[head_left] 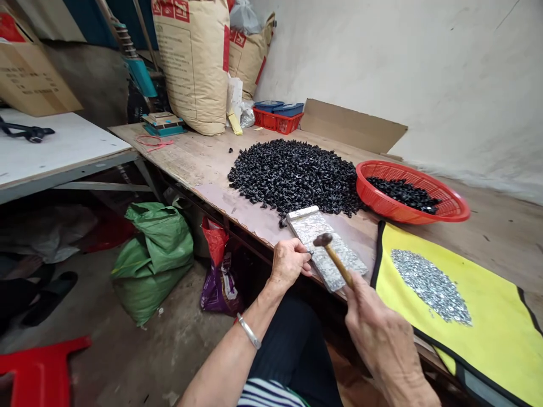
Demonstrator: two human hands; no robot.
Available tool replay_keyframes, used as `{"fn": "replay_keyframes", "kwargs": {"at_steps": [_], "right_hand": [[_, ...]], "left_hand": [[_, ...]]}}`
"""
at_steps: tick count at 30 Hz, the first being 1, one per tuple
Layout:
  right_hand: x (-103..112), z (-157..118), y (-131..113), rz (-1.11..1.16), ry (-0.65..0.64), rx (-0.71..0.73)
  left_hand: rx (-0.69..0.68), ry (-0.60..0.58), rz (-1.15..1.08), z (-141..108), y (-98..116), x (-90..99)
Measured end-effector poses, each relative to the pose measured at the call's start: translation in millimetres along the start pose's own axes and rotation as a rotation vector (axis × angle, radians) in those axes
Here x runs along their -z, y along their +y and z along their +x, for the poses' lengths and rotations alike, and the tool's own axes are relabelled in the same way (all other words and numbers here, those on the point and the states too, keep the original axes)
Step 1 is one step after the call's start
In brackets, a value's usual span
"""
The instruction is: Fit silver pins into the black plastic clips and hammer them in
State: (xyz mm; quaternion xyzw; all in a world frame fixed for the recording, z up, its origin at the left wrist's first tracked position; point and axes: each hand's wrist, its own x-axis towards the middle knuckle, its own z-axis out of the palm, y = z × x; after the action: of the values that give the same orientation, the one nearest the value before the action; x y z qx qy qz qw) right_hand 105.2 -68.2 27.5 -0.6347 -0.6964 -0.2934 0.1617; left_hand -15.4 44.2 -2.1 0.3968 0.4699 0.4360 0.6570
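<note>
My left hand (291,263) pinches a small dark piece (311,252) at the left edge of a worn metal block (326,240) on the table. My right hand (377,322) is closed around the wooden handle of a small hammer (337,261), whose head is over the block, just right of the left fingertips. Behind the block lies a large pile of small black parts (292,172). Silvery metal pieces (430,285) are spread on a yellow cloth (494,316) to the right.
A red basket (460,208) holding black parts stands right of the pile. Large paper sacks (190,68), a blue-green tool base (163,125) and a red crate (278,121) are at the back. A green sack (155,254) and a purple bag (220,285) lie below the table's left edge.
</note>
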Motion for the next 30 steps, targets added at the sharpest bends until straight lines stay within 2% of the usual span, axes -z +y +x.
{"fn": "replay_keyframes", "kwargs": {"at_steps": [4, 9, 13, 14, 17, 19, 23, 24, 25, 28, 29, 30], "right_hand": [[5, 2, 4, 0.068, 0.143, -0.018], [7, 0, 2, 0.066, 0.063, -0.021], [6, -1, -3, 0.052, 0.195, -0.072], [5, -1, -5, 0.023, 0.186, -0.063], [5, -1, -8, -0.045, 0.002, -0.019], [9, 1, -8, -0.008, -0.025, -0.021], [15, 5, -8, 0.052, 0.197, -0.139], [13, 4, -9, 0.030, 0.208, -0.162], [11, 4, -10, 0.003, 0.186, -0.160], [5, 2, -13, -0.032, -0.014, -0.082], [5, 2, -13, -0.023, -0.034, -0.070], [6, 3, -13, -0.008, -0.001, -0.081]], "left_hand": [[-0.013, -0.007, -0.009, 1, -2, 1.1], [-0.007, -0.015, -0.003, 1, -3, 1.8], [-0.010, -0.008, -0.002, 1, -3, 1.0], [-0.011, -0.006, -0.002, 1, -2, 0.7], [-0.005, -0.003, 0.003, 1, -1, 0.1], [-0.004, -0.004, 0.007, 1, -1, 0.2], [-0.014, -0.012, 0.009, 0, -1, 1.0], [-0.017, -0.013, 0.010, 0, -1, 1.1], [-0.018, -0.013, 0.012, -1, -1, 1.2], [-0.015, -0.010, 0.022, -1, 0, 1.1], [-0.015, -0.009, 0.025, -1, 0, 1.0], [-0.014, -0.008, 0.026, -1, 1, 0.9]]}}
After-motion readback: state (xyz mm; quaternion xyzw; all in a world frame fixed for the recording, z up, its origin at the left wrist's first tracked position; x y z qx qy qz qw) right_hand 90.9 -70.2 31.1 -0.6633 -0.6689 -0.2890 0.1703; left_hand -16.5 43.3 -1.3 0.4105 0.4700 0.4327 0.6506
